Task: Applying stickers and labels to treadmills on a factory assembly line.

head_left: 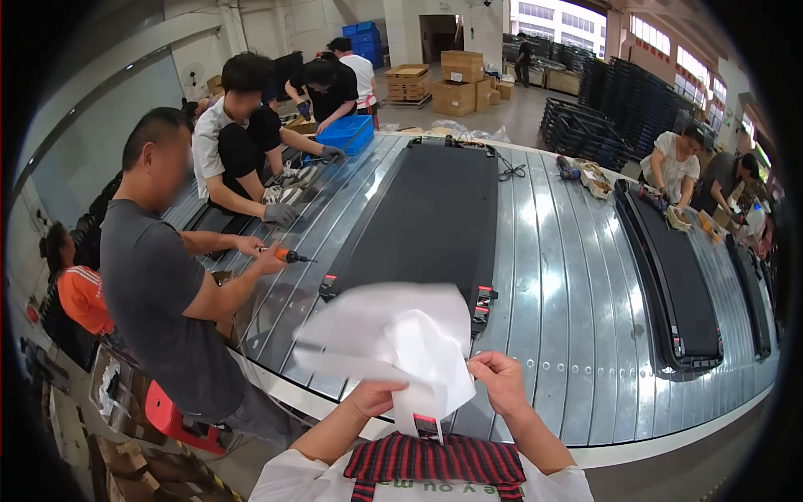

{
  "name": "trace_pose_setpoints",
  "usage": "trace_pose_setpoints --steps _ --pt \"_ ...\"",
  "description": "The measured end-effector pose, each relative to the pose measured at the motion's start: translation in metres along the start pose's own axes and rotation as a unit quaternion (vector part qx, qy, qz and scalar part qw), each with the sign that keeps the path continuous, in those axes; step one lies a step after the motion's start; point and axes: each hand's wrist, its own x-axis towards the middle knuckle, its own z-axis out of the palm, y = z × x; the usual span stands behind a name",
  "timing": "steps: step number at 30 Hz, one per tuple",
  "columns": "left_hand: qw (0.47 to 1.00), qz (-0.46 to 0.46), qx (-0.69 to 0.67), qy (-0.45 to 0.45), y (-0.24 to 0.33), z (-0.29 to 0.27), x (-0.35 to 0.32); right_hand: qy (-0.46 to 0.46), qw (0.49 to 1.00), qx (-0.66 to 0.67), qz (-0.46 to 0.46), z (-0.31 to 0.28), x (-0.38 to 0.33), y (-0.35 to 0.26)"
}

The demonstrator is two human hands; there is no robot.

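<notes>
Above the near edge of the slatted metal table [544, 335], both my hands grip a loose, crumpled white paper sheet [431, 351]. Its far part is smeared by motion and overlaps the near end of a long black treadmill-like deck [418, 222]. My left hand [376, 397] pinches the sheet's left side. At the right edge, my right hand [499, 381] holds it between thumb and fingers. A small dark label with a red stripe [427, 427] shows at the sheet's bottom, against my striped apron. Red-marked end pieces [483, 308] sit at the deck's near corners.
Left of the table, a person in a dark shirt [171, 276] holds an orange power screwdriver [288, 255]. A gloved person works beyond, near a blue crate [345, 135]. More black decks [669, 276] lie to the right, with people behind. A red stool [180, 418] stands lower left.
</notes>
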Motion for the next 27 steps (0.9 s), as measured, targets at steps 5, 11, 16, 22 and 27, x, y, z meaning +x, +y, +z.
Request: trace_pose_setpoints --steps 5,11,16,22,27 --pt "0.956 0.117 0.209 0.168 -0.003 -0.005 0.006 0.056 0.997 0.05 0.0 -0.028 0.011 0.002" --pt "0.885 0.132 0.291 0.339 -0.022 -0.032 0.012 0.094 0.985 -0.068 -0.127 -0.031 0.021 0.004" --pt "0.884 0.057 0.329 0.326 -0.036 -0.014 0.043 -0.061 0.813 -0.361 -0.452 0.028 0.035 0.008" --pt "0.894 0.106 0.359 0.246 -0.001 0.0 0.055 -0.164 0.856 -0.347 -0.346 0.038 0.03 -0.009" --pt "0.895 0.089 0.414 0.14 0.022 -0.017 0.041 -0.125 0.857 -0.386 -0.319 0.061 0.044 -0.019"
